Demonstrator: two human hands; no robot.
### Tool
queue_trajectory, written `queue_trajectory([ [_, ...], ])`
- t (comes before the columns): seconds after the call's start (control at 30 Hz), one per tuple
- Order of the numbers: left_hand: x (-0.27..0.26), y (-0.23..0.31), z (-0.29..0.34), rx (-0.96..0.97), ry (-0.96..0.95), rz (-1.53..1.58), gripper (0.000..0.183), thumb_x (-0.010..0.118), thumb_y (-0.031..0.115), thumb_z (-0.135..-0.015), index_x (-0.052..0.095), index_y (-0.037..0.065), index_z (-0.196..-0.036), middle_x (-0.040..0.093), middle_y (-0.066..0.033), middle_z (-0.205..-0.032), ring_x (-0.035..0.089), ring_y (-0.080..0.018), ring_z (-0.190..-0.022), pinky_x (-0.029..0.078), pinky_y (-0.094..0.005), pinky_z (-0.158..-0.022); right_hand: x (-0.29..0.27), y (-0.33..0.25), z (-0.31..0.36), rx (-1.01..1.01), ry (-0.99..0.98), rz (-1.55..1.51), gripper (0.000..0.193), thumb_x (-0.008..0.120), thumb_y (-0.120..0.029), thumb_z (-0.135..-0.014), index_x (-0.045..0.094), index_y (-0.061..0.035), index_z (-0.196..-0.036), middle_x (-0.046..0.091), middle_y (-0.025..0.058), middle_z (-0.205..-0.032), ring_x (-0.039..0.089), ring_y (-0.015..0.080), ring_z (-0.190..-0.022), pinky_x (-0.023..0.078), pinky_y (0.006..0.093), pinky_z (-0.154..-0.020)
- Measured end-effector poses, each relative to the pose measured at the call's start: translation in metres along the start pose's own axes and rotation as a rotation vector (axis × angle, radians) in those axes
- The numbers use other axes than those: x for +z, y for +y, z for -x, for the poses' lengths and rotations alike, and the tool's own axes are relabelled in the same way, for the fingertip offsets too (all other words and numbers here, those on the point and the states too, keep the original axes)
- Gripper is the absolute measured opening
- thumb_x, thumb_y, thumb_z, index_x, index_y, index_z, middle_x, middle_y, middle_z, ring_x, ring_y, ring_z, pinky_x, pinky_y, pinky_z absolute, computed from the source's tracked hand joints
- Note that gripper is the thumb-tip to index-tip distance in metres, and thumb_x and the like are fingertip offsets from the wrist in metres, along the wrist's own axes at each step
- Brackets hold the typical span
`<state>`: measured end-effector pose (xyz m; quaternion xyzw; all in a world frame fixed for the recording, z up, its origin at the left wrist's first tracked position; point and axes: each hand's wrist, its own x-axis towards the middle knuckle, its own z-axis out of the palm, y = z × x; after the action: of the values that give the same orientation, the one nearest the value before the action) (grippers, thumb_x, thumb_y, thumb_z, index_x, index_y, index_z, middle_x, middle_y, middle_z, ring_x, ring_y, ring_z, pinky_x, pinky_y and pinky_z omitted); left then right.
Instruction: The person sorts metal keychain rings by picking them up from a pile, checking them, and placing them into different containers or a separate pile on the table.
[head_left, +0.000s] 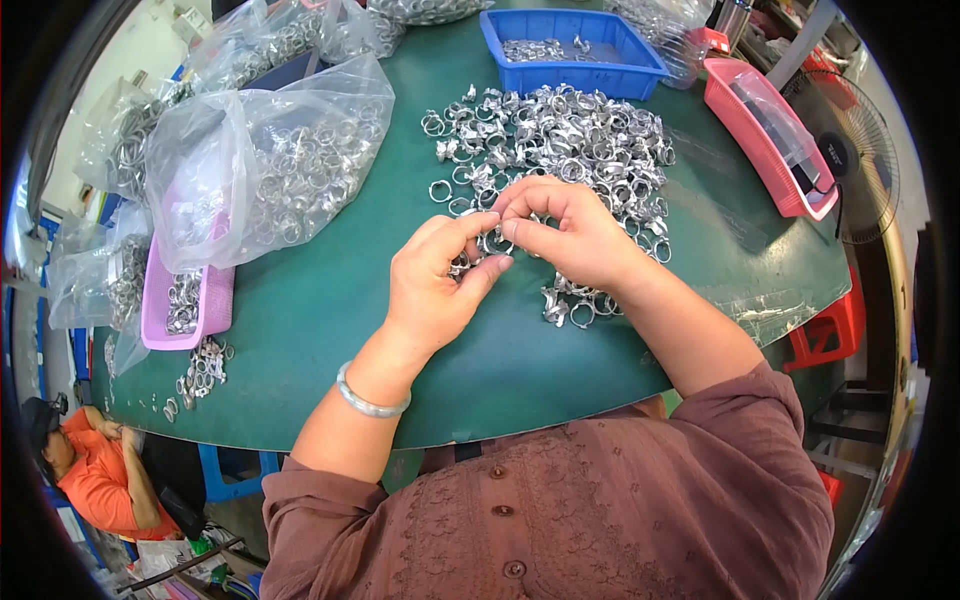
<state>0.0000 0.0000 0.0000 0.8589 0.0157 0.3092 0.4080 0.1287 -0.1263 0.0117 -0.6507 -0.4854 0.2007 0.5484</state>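
Over the green table my left hand (pixel 437 275) and my right hand (pixel 572 232) meet at the fingertips. Between them is a small silver metal ring (pixel 497 243), partly covered by my fingers. My left thumb and forefinger close around its left side, while the right thumb and fingers pinch at its top. Just beyond my hands spreads a heap of similar metal rings (pixel 570 135), many with a lug or clasp-like part. A smaller cluster of rings (pixel 580 305) lies below my right wrist.
A blue tray (pixel 580 72) with some metal parts stands behind the heap. To the left are a clear plastic bag of rings (pixel 310 165), a lilac basket (pixel 217 310) and loose flat pieces (pixel 205 368). At right are a pink basket (pixel 780 150) and a fan (pixel 850 150). Another person (pixel 110 470) sits lower left.
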Motion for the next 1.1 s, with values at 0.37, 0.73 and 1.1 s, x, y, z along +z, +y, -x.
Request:
queue_trajectory([
  [0.37,-0.006,-0.002,-0.003,-0.672,-0.024,1.144,0.026,0.057,0.015,-0.084,0.053,0.002,-0.105,0.051,0.0001,-0.075,0.045,-0.0060,-0.059,0.037,-0.0172,-0.046,-0.003,-0.001,0.000,-0.023,0.041,-0.048,0.011,0.055,-0.010,-0.081,0.061,-0.0002,-0.083,0.061,0.0082,-0.090,0.055,0.0192,-0.087,0.043,0.0316,-0.078],
  [0.73,-0.014,-0.017,-0.002,-0.581,-0.204,1.673,0.034,0.054,0.020,-0.084,0.049,0.000,-0.112,0.049,-0.0063,-0.083,0.045,-0.0113,-0.064,0.038,-0.0199,-0.047,-0.005,0.012,-0.002,-0.362,0.162,0.722,0.018,0.062,-0.008,-0.071,0.060,-0.0048,-0.089,0.056,0.0089,-0.099,0.046,0.0291,-0.101,0.036,0.0405,-0.087],
  [1.1,-0.016,-0.023,-0.001,-0.510,-0.353,1.881,0.035,0.049,0.020,-0.081,0.054,-0.001,-0.108,0.045,-0.0104,-0.085,0.043,-0.0159,-0.068,0.040,-0.0228,-0.050,0.001,0.015,-0.002,-0.342,0.119,0.984,0.009,0.060,-0.013,-0.073,0.064,-0.0068,-0.078,0.051,0.0129,-0.113,0.041,0.0323,-0.109,0.030,0.0451,-0.091],
])
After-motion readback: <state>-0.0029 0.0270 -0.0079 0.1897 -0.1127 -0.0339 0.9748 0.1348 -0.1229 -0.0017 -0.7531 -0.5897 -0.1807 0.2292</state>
